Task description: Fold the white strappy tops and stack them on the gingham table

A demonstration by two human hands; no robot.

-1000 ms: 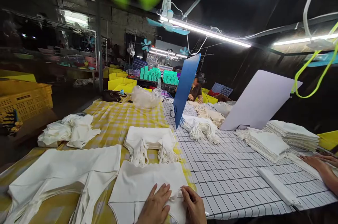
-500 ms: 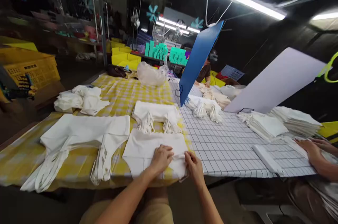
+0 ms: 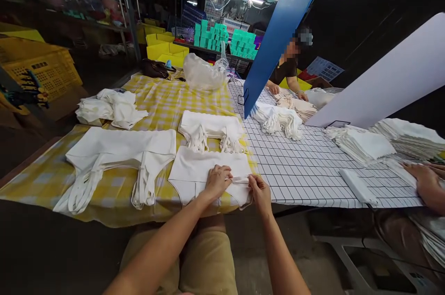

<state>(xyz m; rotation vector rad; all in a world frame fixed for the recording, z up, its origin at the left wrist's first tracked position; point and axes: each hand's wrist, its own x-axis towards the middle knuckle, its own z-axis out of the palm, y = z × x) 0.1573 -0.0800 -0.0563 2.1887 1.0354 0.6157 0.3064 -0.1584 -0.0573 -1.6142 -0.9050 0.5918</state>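
Note:
A white strappy top (image 3: 193, 165) lies flat at the table's front edge. On its right half, my left hand (image 3: 218, 181) pinches one end of a narrow white strap (image 3: 240, 180). My right hand (image 3: 260, 192) is closed on the strap's other end, by the top's right side. Between the two hands the strap is stretched roughly level. Just behind lies a small stack of white tops (image 3: 210, 121) with bunched straps. To the left is a larger stack of white tops (image 3: 121, 142), its straps hanging toward the front edge.
A yellow checked cloth (image 3: 153, 100) and a white grid cloth (image 3: 292, 170) cover the table. Upright stand a blue panel (image 3: 274, 31) and a white panel (image 3: 389, 63). Crumpled white fabric (image 3: 111, 107) lies left. A co-worker's hand (image 3: 424, 181) rests on fabric at right; another person (image 3: 288, 68) works behind.
The camera view has tilted down, so the table shows higher. The strap is now drawn out between my hands, lifted slightly from the top. The co-worker behind the blue panel shows more.

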